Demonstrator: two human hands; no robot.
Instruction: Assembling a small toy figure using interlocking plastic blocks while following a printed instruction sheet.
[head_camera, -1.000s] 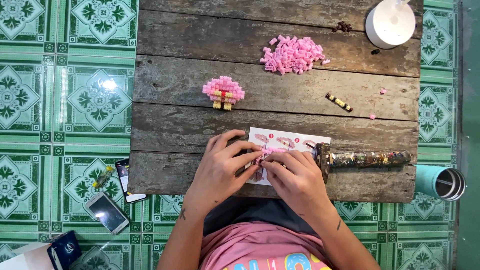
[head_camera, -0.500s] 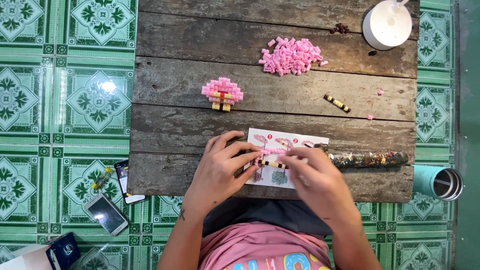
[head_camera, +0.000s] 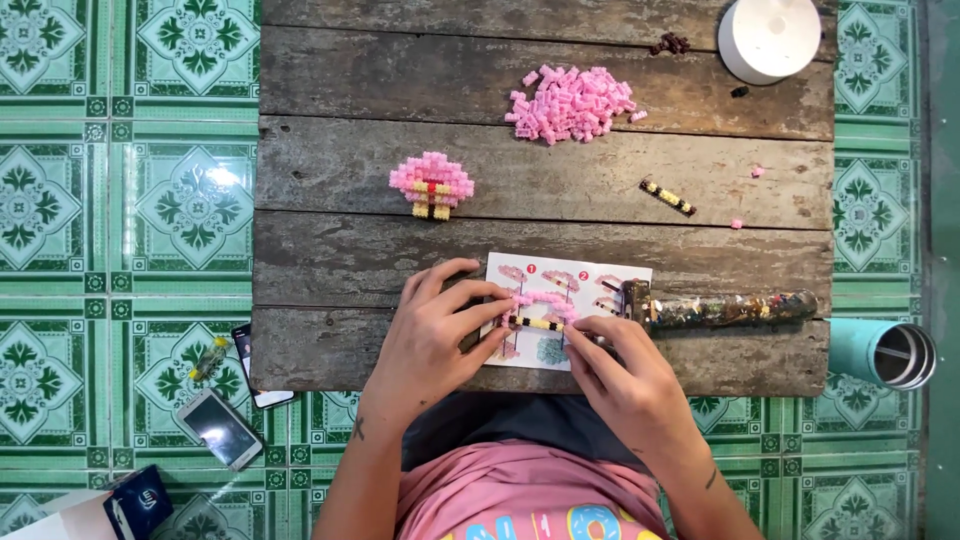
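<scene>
Pinching pink brick piece (head_camera: 540, 310) — white instruction sheet (head_camera: 600, 280) beneath.

Both hands, left hand (head_camera: 430, 335) and right hand (head_camera: 625, 375), meet over the instruction sheet (head_camera: 566, 322) at the table's (head_camera: 320, 250) near edge, pinching a small brick piece (head_camera: 540, 312) on top of it. A filled tube (head_camera: 725, 308) lies just right of the sheet. The finished brick model (head_camera: 431, 185) sits mid-table toward the left, loose brick pile (head_camera: 572, 101) behind it, round container (head_camera: 770, 35) at the far right corner.
</scene>
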